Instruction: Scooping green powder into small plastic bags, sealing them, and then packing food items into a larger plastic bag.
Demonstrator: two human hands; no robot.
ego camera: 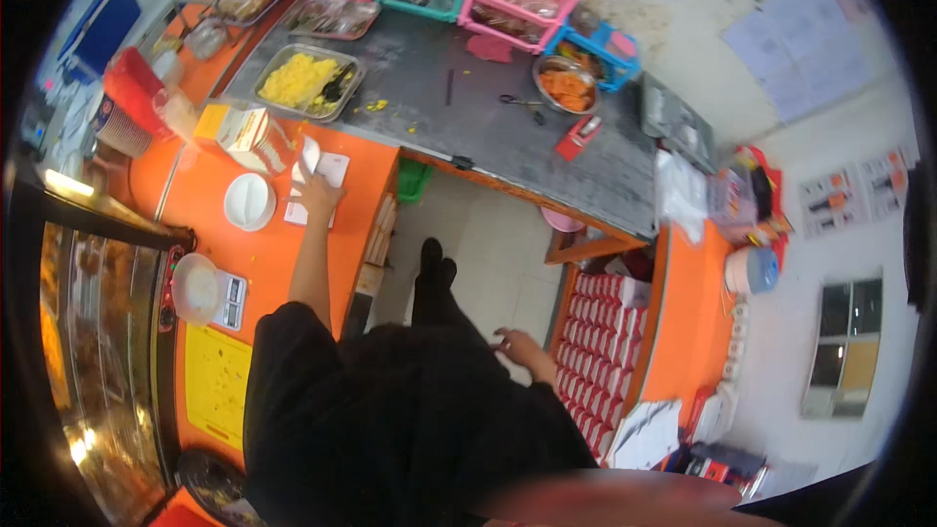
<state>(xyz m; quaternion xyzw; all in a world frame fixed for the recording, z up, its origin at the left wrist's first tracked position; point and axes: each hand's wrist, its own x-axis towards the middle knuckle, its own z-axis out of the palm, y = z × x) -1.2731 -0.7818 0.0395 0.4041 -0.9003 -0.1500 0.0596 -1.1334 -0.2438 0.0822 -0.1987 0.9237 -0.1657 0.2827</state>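
My left hand (pixel 316 194) lies on a flat printed pad or card (pixel 331 172) on the orange counter (pixel 274 256), its fingers spread; a small white curved piece (pixel 310 154) is at the fingertips, and whether they grip it I cannot tell. Just left of the hand stand a white divided bowl (pixel 249 202) and a stack of printed paper cartons (pixel 262 140). My right hand (pixel 518 348) hangs low over the floor at my side, its fingers loosely bent, with nothing visible in it, near stacked red-and-white boxes (pixel 600 337).
A tray of yellow food (pixel 356 80), scissors (pixel 521 100), a red stapler-like tool (pixel 578 137) and a metal bowl of orange food (pixel 567 88) sit on the grey table (pixel 468 124). A scale (pixel 232 300), yellow cutting board (pixel 217 380) and glass display case (pixel 110 307) are at left.
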